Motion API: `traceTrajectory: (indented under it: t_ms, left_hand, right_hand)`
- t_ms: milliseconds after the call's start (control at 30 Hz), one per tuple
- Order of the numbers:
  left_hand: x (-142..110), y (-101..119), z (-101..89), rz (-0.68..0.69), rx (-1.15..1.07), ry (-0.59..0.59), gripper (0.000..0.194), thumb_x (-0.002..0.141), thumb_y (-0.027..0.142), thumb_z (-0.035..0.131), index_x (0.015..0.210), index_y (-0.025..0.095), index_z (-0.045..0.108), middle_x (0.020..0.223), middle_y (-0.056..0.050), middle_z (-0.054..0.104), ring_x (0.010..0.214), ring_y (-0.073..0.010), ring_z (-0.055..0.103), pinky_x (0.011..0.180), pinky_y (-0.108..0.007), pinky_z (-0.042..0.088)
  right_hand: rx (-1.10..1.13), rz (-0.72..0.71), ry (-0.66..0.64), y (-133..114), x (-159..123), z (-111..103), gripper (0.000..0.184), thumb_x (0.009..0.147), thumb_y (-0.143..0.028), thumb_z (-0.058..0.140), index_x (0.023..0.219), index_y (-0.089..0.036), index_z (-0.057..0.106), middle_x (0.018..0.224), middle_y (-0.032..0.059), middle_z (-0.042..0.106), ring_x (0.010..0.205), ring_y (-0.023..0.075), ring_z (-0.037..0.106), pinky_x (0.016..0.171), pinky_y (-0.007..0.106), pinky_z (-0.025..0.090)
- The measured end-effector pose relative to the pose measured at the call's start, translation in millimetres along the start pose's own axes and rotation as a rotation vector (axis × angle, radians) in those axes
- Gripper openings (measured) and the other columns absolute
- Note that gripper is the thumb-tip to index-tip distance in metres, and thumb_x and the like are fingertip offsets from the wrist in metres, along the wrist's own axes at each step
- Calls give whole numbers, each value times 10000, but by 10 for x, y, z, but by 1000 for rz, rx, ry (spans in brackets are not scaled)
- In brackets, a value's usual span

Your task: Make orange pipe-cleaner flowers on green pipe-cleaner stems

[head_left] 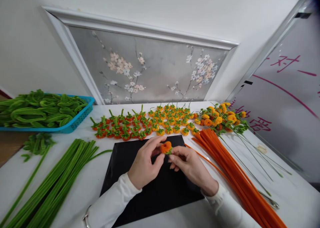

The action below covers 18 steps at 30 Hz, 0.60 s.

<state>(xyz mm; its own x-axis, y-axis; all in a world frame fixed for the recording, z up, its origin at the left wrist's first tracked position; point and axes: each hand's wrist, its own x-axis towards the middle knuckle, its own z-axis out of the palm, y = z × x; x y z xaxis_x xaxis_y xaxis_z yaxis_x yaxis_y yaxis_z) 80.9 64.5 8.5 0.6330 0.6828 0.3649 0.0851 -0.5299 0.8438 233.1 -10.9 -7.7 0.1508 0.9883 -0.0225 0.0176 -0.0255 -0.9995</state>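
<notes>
1. The white tabletop [87, 178] fills most of the lower view. It meets the wall behind and a whiteboard [287, 97] on the right; a strip of it shows between the green stems and the mat.
2. The black mat [155, 194] lies beneath both hands, its dark surface reaching past them to the near side.
3. The orange bundle [231, 168] slants just beside the mat's right edge, close to the right forearm; the green stems [56, 171] lie to the left.
4. A blue basket [77, 119] of green strips sits at the far left, cut off by the frame.
5. Rows of orange blooms [125, 134] and yellow blooms [175, 119] crowd the mat's far edge, with stemmed flowers [217, 116] at their right.
6. The left hand [147, 161] bends thumb and forefinger around the orange flower's left side; the right hand [191, 164] pinches its green base, fingers nearly together.
7. The orange flower [166, 147] is between the hands, above the mat. Fingers hide part of its underside.
8. A metal tool [274, 204] lies partly under the orange bundle, its type hard to make out.
</notes>
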Motion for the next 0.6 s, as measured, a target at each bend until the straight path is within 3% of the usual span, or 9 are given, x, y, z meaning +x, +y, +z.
traceTrajectory:
  t_ms: [133, 400, 600]
  left_hand:
    - [-4, 20, -16, -92, -308, -84, 479, 827, 140, 554, 1283, 209, 424, 1270, -116, 539, 1150, -214, 554, 955, -327, 493]
    - [-45, 48, 65, -134, -186, 15, 411, 786, 175, 646, 1181, 224, 542, 1210, -54, 602, 1072, -183, 604, 967, -292, 479]
    - [-68, 112, 76, -108, -177, -17, 480, 754, 157, 672, 1206, 235, 530, 1213, -58, 602, 1071, -197, 604, 958, -308, 485]
  right_hand:
    - [-1, -49, 37, -26, 7, -17, 293, 788, -442, 620, 829, -152, 628, 653, -3, 599, 565, 102, 588, 508, 200, 472]
    - [39, -88, 11, 19, 7, 31, 202, 809, -346, 595, 855, -154, 640, 692, 5, 616, 579, 102, 564, 540, 210, 479]
    - [-88, -201, 28, 34, 8, 26, 124, 828, -198, 521, 815, -162, 640, 711, -6, 613, 652, 120, 553, 625, 222, 472]
